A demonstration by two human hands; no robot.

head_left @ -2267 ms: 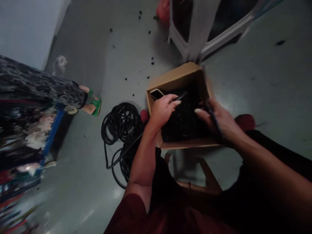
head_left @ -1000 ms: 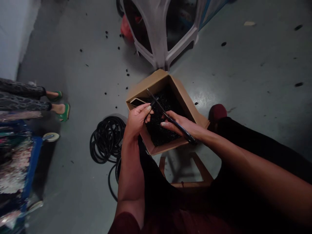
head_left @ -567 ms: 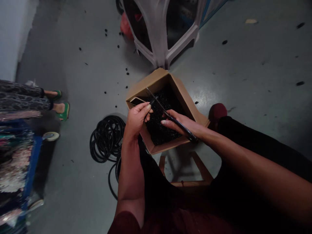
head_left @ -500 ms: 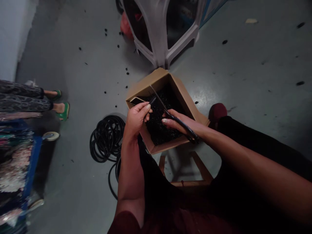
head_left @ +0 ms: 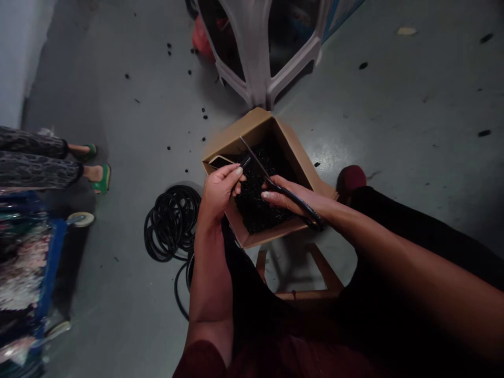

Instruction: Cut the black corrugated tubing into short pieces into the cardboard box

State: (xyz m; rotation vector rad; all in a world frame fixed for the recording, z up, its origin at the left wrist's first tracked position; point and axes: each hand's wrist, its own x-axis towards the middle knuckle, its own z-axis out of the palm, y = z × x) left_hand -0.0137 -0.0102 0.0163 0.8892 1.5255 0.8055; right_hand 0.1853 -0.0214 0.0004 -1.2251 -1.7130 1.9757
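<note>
My left hand [head_left: 223, 184] pinches a short black ribbed tube [head_left: 245, 162] above the left part of an open cardboard box [head_left: 296, 149]. In my right hand [head_left: 285, 195] is a pair of scissors [head_left: 297, 202] with dark handles, its blades pointing up and left, their tips near the box's far edge. The blades and the tube are close, and I cannot tell whether they touch. Small black pieces [head_left: 262, 202] lie in a heap inside the box, partly hidden by both hands.
A coil of black tubing [head_left: 173, 223] lies on the floor left of the box. Beyond the box stands a pale plastic stool [head_left: 258, 58]. A wooden stool [head_left: 315, 296] is below. At the left are a person's legs [head_left: 37, 169] and a blue cart [head_left: 51, 273].
The scissors have tilted slightly, their tips shifting a little to the left. My left hand keeps its hold on the tube, nearly unmoved.
</note>
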